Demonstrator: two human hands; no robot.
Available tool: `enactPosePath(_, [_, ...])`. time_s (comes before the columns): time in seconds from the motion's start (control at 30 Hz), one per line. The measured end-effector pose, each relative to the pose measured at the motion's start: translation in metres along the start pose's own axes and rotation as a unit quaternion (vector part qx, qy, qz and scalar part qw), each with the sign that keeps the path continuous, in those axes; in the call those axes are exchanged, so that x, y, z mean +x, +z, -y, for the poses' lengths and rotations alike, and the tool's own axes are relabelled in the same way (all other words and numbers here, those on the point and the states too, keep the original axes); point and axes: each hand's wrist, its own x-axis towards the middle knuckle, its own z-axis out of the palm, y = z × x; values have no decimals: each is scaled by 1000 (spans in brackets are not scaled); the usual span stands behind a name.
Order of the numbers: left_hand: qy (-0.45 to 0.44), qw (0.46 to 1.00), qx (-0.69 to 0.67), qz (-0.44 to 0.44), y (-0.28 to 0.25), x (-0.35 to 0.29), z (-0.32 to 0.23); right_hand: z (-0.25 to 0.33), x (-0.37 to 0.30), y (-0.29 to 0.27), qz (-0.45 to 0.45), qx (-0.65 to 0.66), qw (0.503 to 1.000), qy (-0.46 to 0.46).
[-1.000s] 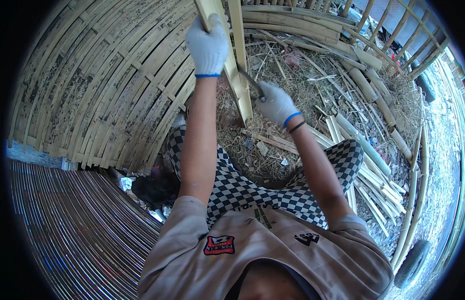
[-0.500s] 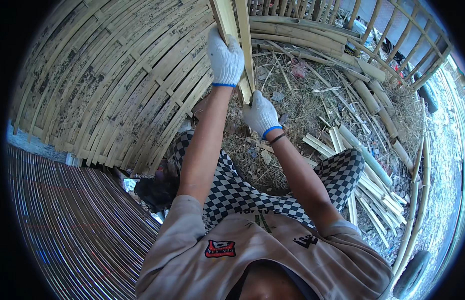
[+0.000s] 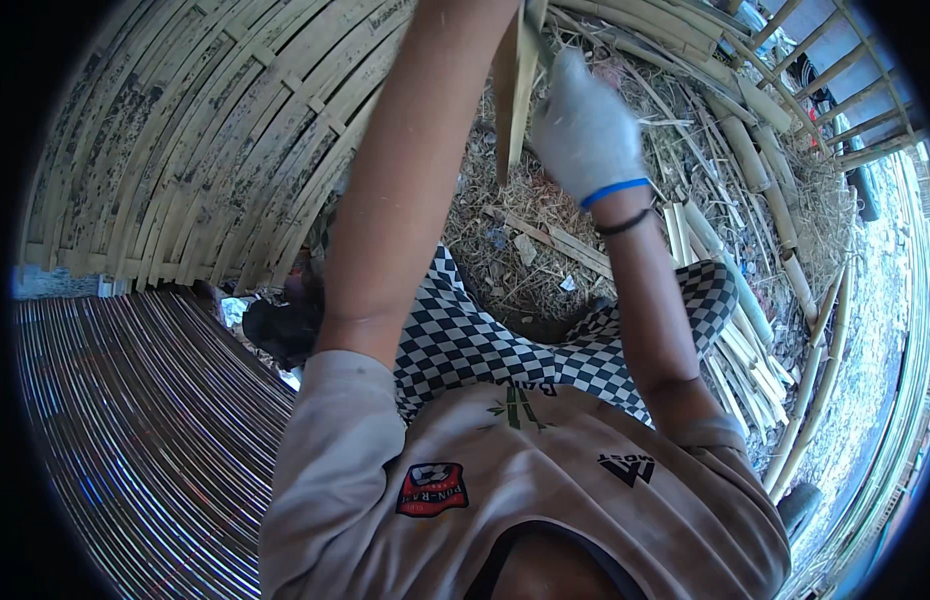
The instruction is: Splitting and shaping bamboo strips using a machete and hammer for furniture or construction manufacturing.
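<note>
My left forearm (image 3: 405,170) reaches up past the top edge, so my left hand is out of sight. My gloved right hand (image 3: 590,135), slightly smeared by motion, is closed at upper centre. A narrow dark, blade-like shape (image 3: 542,45) shows by its fingertips, but what the fingers hold is hidden. Just left of this hand, split bamboo (image 3: 510,105) hangs down from the top edge, its lower end pointing at the ground.
A woven bamboo panel (image 3: 235,130) stands at the left, above a stack of thin strips (image 3: 145,430). Split bamboo pieces (image 3: 745,375) lie right of my knee. Bamboo poles (image 3: 775,190) and a slatted fence (image 3: 835,70) are at the far right.
My left hand has gone up out of view. My right hand has moved up and to the right, away from the bamboo's lower part. The bamboo has shifted upward.
</note>
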Motion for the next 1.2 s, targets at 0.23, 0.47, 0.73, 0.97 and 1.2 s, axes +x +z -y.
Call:
enactPosePath(0.23, [-294,917,-254,-90,99,-124,33,-38,-21,90,137,35,990,15])
enactPosePath(0.47, [-304,930,-136,-157,90,-88,13,-22,-29,88,133,62,986,84])
enactPosePath(0.73, [-287,916,-274,-52,55,-97,29,-90,20,56,252,131,956,-70])
enactPosePath(0.97, [-269,933,-180,-155,73,-96,23,-4,-26,89,139,72,985,73])
enactPosePath(1.2, [-259,953,-49,-146,-24,52,-5,31,17,-30,-99,-53,992,-51])
